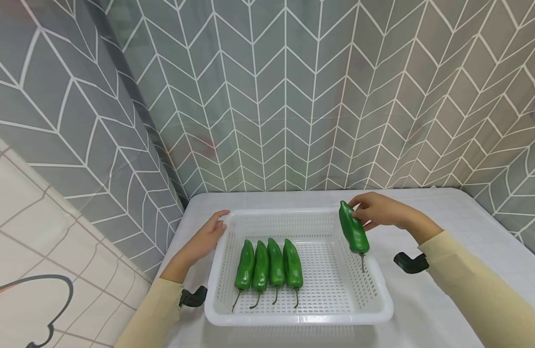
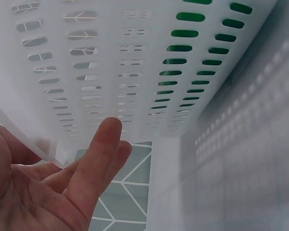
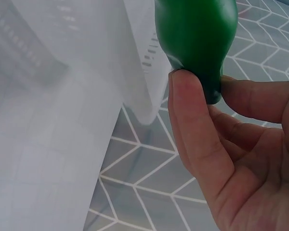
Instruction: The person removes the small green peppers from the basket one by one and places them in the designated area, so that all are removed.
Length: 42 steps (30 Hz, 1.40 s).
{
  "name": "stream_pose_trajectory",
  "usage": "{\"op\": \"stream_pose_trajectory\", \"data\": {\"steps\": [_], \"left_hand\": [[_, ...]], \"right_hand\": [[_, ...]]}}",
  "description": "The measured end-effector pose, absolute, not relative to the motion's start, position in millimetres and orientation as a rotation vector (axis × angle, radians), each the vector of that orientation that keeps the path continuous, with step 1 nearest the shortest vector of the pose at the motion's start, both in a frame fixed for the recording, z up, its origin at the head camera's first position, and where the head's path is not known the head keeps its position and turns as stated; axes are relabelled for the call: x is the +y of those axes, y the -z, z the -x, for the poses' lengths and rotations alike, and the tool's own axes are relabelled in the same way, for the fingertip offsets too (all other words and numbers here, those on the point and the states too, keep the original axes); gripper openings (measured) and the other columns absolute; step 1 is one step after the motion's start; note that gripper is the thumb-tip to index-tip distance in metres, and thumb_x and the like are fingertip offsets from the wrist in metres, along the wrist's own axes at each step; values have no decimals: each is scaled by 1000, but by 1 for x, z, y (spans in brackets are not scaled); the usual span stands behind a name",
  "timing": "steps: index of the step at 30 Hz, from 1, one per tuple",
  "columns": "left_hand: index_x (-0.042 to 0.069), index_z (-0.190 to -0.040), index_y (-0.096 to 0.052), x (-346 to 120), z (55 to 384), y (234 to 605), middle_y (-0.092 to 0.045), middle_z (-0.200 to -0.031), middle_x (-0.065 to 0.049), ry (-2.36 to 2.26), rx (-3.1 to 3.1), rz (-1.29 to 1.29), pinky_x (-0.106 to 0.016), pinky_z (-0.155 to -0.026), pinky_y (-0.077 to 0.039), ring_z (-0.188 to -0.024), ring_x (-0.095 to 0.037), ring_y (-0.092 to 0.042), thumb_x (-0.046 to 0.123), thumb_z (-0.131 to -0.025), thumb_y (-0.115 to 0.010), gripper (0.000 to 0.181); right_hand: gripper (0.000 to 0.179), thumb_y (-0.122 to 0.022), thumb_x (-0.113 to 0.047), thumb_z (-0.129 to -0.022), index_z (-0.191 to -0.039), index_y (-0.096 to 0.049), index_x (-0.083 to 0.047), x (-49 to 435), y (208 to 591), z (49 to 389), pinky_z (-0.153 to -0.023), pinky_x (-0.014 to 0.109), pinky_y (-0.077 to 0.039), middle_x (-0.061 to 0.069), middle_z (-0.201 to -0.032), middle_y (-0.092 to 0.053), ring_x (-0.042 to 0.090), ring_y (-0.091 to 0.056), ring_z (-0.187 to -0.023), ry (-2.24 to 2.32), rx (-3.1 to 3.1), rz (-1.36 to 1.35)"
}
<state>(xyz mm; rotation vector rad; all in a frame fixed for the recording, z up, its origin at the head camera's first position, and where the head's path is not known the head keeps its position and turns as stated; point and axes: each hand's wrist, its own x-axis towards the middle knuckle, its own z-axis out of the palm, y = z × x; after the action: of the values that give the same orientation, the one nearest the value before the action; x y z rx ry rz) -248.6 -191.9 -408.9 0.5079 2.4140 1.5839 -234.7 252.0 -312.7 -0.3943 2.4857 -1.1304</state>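
A white perforated plastic basket [image 1: 299,319] sits on a white tablecloth [image 1: 471,227], and inside its left half lie four long green chili peppers [image 1: 274,263], close together side by side, tips toward the basket's far wall and thin curved stems toward its near wall. Over the basket's right wall, the right hand [image 1: 382,210] holds up a fifth pepper [image 1: 353,227], a glossy green one, pinching it between thumb and fingers near its tapered tip; its stem [image 1: 363,263] hangs down at the blunt end, and whether the stem touches the basket wall is hard to tell from this angle. The left hand [image 1: 208,235] is at the basket's far left corner, touching the rim, its fingers nearly straight beside the slotted outer wall, where green shows through the slots in the left wrist view. Cream sleeves [image 1: 471,285] cover both forearms, with a small black device [image 1: 411,262] near the right wrist and a similar one on the left, just beside the basket's left wall. Behind the basket hangs a grey curtain [image 1: 293,96] with white herringbone lines, and left of the basket is a white surface [image 1: 58,232] with a grid of lines.
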Motion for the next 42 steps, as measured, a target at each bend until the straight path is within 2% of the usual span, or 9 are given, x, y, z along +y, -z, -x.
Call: {"op": "stream_pose_trajectory", "data": {"steps": [20, 29, 36, 42], "left_hand": [[20, -139, -17, -192, 249, 406, -46, -121, -12, -1584, 2394, -513, -38, -71, -49, -91, -24, -59, 23, -98, -34, 45], [23, -138, -19, -191, 249, 407, -47, -120, -12, -1580, 2409, -496, -38, -70, -49, -89, -23, -59, 25, -97, -34, 43], [20, -139, -18, -191, 247, 404, -45, -122, -15, -1579, 2408, -494, -38, -70, -50, -90, -24, -59, 24, -98, -33, 44], [23, -138, -20, -192, 250, 409, -47, -119, -12, -1592, 2404, -475, -37, -69, -50, -89, -23, -59, 24, -98, -34, 42]], "right_hand": [[38, -49, -12, -91, -121, -41, 9, 278, 311, 227, -68, 37, -51, 13, -92, -59, 25, -60, -82, 1108, 2501, 361], [43, -50, -14, -91, -123, -38, 11, 291, 312, 223, -68, 37, -50, 13, -94, -58, 25, -59, -84, 1128, 2491, 324], [45, -50, -16, -91, -124, -36, 11, 305, 319, 220, -69, 38, -50, 13, -93, -58, 25, -59, -85, 1135, 2491, 270], [46, -50, -16, -91, -125, -35, 11, 314, 330, 218, -68, 38, -50, 14, -94, -57, 24, -59, -84, 1143, 2490, 218]]}}
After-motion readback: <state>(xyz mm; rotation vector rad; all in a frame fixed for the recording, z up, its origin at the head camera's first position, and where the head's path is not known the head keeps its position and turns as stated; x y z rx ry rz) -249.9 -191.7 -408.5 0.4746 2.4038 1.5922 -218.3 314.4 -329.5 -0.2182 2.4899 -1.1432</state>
